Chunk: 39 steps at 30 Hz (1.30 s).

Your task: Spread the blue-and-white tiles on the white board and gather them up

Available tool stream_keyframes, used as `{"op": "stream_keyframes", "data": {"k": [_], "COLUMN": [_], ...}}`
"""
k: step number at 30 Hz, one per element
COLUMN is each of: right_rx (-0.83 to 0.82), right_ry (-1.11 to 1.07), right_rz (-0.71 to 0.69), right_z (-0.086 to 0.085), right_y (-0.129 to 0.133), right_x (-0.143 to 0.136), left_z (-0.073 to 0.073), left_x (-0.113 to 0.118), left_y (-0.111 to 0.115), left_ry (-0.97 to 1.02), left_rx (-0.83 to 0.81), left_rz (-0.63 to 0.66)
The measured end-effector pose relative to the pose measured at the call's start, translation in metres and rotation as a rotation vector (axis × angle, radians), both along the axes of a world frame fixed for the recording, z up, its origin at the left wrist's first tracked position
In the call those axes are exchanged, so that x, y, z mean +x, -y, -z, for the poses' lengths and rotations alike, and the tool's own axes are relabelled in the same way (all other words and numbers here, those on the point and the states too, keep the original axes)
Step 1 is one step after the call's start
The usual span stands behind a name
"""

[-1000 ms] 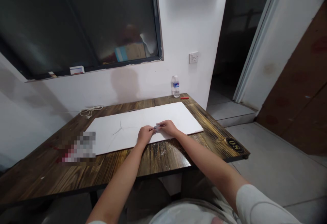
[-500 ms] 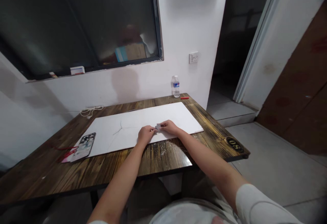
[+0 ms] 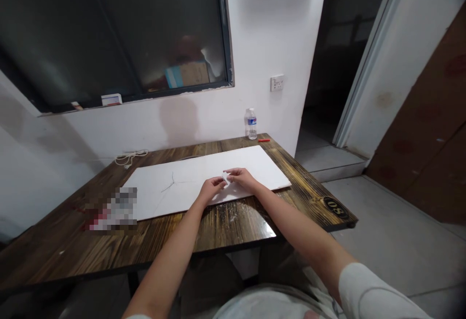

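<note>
A small, pale flat piece is between my two hands, above the near part of a large white board. My right hand pinches it from the right. The fingertips of my left hand are closed at its left edge. What the piece is made of is too small to tell. Thin dark lines mark the board to the left of my hands.
The board lies on a dark wooden table. A blurred-out patch covers its left end. Toward the wall stand a plastic bottle, a red pen-like stick and a coiled white cable. A wall socket is above.
The small piece has turned and now shows a whiter face. Both hands have shifted slightly, with the fingers opened a little around it. The phone and red item at left are now pixelated.
</note>
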State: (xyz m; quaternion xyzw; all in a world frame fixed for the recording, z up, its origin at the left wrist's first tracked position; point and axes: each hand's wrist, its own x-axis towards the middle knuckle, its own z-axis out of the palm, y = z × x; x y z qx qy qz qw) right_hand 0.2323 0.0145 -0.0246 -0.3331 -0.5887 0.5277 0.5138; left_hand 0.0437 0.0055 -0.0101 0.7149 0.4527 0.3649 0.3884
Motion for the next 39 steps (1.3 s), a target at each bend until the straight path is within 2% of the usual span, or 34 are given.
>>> {"op": "stream_keyframes", "data": {"k": [3,7,12,15,18,22,26,30,39], "right_rx": [-0.016,-0.083,-0.108,-0.13,-0.159,-0.212,-0.202,-0.213,-0.297], "right_ry": [-0.063,-0.144,-0.174,-0.178,-0.207,-0.199,-0.173,-0.215,-0.344], "right_rz": [-0.073,-0.095,-0.133,-0.11,-0.097,-0.138,-0.142,-0.179,-0.284], "right_z": [-0.002,-0.004,-0.004,-0.003,-0.002,-0.003,-0.006,-0.008,-0.013], "right_y": [0.004,0.008,0.008,0.008,0.007,0.008,0.012,0.015,0.02], "right_x": [-0.003,-0.007,-0.009,-0.011,-0.013,-0.014,-0.013,-0.013,-0.015], "left_z": [-0.001,-0.004,-0.01,-0.011,-0.01,-0.007,-0.006,-0.01,-0.014], "left_x": [0.0,0.002,0.004,0.005,0.004,0.002,0.002,0.003,0.001], "left_y": [0.003,0.008,0.012,0.011,0.01,0.009,0.009,0.013,0.017], "left_ry": [0.003,0.05,0.139,0.09,0.004,-0.124,-0.221,-0.237,-0.235], "left_rx": [-0.007,0.007,0.115,0.171,0.255,0.372,0.459,0.55,0.59], "left_rz": [0.027,0.058,0.103,0.075,-0.012,-0.095,-0.067,-0.023,-0.043]}}
